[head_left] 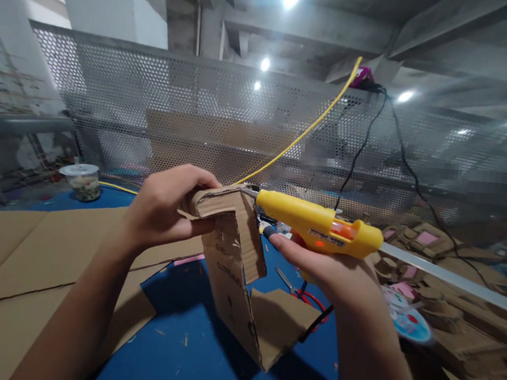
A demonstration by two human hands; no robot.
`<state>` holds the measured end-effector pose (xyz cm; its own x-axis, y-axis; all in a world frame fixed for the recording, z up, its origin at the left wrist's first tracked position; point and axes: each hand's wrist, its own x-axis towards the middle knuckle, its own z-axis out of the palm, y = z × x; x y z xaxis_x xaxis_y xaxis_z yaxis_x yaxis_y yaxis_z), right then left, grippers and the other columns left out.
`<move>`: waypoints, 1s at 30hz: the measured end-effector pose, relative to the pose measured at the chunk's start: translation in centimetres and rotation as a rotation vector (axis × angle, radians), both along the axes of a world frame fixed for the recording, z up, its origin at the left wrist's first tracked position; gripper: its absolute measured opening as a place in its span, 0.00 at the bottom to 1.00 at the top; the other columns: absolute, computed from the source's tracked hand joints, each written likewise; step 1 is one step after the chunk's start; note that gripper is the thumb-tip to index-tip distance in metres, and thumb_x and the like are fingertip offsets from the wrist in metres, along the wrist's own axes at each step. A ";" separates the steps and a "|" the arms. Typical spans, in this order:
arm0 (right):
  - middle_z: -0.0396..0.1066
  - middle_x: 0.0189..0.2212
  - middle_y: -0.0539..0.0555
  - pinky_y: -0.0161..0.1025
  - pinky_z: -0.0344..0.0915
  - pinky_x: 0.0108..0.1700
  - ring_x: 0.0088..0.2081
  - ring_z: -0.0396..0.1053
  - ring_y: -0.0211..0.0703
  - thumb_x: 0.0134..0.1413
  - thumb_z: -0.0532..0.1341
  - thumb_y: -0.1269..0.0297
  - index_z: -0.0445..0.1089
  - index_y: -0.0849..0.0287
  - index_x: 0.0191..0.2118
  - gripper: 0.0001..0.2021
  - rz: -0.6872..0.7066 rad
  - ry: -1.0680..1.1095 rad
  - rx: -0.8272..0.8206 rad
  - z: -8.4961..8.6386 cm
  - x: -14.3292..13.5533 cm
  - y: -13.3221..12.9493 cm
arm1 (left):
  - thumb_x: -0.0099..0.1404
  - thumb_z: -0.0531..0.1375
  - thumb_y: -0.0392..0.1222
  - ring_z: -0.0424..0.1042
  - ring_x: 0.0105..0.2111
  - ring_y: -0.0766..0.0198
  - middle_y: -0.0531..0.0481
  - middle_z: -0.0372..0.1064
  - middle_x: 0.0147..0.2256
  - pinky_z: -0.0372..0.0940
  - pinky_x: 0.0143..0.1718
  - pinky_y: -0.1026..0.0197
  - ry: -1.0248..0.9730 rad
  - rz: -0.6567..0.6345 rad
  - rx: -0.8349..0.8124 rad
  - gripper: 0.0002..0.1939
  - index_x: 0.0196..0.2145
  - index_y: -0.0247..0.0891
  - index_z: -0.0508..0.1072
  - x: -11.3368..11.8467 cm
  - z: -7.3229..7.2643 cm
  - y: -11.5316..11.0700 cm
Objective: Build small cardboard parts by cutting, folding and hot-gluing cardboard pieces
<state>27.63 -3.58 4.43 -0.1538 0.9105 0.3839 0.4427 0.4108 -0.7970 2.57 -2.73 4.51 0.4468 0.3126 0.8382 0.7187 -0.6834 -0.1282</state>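
Observation:
A folded cardboard piece (225,270) with printed letters stands upright over the blue table. My left hand (168,207) is closed on its bent top part, thumb underneath and fingers behind. In my right hand (326,266) is a yellow glue gun (317,218), pointing left with a clear glue stick (452,279) out of its back end. The gun's metal nozzle is at the top right edge of the folded piece; whether they touch is hard to tell. Under the right hand, red-handled scissors (312,303) lie partly behind the cardboard.
Large cardboard sheets (47,244) cover the left of the blue table (166,341). A lidded plastic cup (82,182) stands at the back left. Cardboard parts (458,323) are heaped at the right. A perforated metal screen (224,111) rises behind, with yellow and black cables.

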 end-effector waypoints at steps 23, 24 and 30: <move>0.75 0.24 0.48 0.37 0.74 0.32 0.28 0.74 0.43 0.42 0.67 0.56 0.75 0.53 0.27 0.08 0.086 0.055 -0.001 -0.1 -1.2 -0.9 | 0.62 0.64 0.41 0.74 0.31 0.61 0.48 0.74 0.34 0.68 0.30 0.59 0.013 -0.034 0.016 0.11 0.41 0.41 0.68 0.6 -0.2 0.4; 0.75 0.24 0.48 0.37 0.74 0.32 0.28 0.74 0.43 0.43 0.66 0.56 0.75 0.53 0.28 0.07 0.098 0.059 -0.013 -0.1 -1.3 -0.9 | 0.62 0.64 0.41 0.74 0.31 0.61 0.48 0.74 0.34 0.68 0.30 0.59 0.011 -0.036 0.017 0.11 0.41 0.40 0.68 0.6 -0.2 0.4; 0.74 0.22 0.47 0.35 0.74 0.31 0.26 0.73 0.42 0.45 0.65 0.59 0.75 0.52 0.27 0.05 0.212 0.079 -0.103 0.1 -1.6 -1.2 | 0.63 0.63 0.43 0.74 0.31 0.62 0.48 0.74 0.34 0.67 0.30 0.61 0.009 -0.046 0.011 0.10 0.40 0.40 0.69 0.7 -0.1 0.4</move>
